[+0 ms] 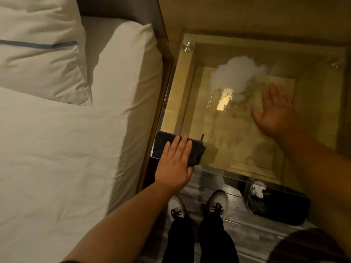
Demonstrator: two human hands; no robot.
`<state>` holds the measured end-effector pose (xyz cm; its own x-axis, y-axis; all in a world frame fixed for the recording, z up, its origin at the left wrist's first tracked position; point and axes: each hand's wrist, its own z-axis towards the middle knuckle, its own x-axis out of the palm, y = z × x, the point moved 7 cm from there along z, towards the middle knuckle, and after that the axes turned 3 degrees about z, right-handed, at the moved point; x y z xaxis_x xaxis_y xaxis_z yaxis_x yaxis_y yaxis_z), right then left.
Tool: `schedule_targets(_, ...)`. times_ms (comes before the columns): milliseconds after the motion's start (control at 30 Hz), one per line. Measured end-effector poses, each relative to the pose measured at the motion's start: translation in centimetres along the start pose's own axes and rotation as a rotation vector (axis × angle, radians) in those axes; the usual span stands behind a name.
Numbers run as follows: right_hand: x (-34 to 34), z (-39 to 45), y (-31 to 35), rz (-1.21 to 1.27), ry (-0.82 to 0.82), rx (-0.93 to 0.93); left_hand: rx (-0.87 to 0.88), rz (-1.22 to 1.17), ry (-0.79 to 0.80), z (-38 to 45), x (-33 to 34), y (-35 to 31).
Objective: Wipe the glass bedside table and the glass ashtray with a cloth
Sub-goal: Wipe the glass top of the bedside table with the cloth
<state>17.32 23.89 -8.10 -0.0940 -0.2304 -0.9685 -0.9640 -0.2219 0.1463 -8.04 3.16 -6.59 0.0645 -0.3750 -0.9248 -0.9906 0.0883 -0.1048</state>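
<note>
The fingers [180,147] of the left hand [175,164] lie flat and close together, pressing a dark folded cloth [163,147] onto the near left corner of the glass surface [245,152], just beside the bed [62,149] that fills the left of the frame. The right hand [273,112] rests palm down toward the right of centre, its fingers [273,92] spread and flat on the glass, holding nothing; it looks like a brace rather than a working hand.

Judging by the glass, the wiping is under way but far from finished. Smears, round marks and a hazy whitish patch [237,73] show across the middle and upper part of the pane, though some of that may be reflection rather than dirt. The cloth sits only at the lower left corner, so most of the top appears unwiped.

The glass ashtray is not visible anywhere in the frame, so nothing can be said of its state; that part of the task seems yet to be done.

As for containers, the box-like space under the pane looks bare. At the lower right, on the floor, a dark bin-like object [279,205] holds something pale, too dim to identify.
</note>
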Motion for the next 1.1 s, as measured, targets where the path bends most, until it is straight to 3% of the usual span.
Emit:
schedule_targets(200,-0.2,-0.1,0.0,0.008,0.009,0.013,-0.013,-0.024,-0.026,-2.4,0.4,0.2)
schedule_targets(367,-0.3,-0.2,0.0,0.028,0.000,0.017,-0.081,-0.191,-0.125,-2.8,-1.7,1.1)
schedule_targets(433,-0.3,-0.2,0.0,0.019,0.006,0.026,-0.245,-0.455,-0.176,-2.8,-4.2,2.0)
schedule_targets(567,-0.3,0.0,0.0,-0.004,0.015,0.041,-0.798,-1.224,-0.195,-1.1,-5.8,4.4)
schedule_targets(667,-0.3,0.1,-0.1,0.002,0.041,0.053,-0.940,-1.620,-0.197,3.1,-7.1,4.9)
schedule_targets(800,-0.8,0.0,0.2,0.009,0.011,0.010,-0.741,-1.415,-0.285,11.4,-12.6,6.3)
schedule_targets(1033,-0.6,0.2,0.2,-0.030,-0.008,0.015,-0.365,-0.537,-0.513,27.2,-21.9,6.8)
schedule_targets(1100,-0.5,0.2,0.1,-0.032,-0.025,0.015,-0.232,-0.323,-0.458,31.3,-22.1,4.7)
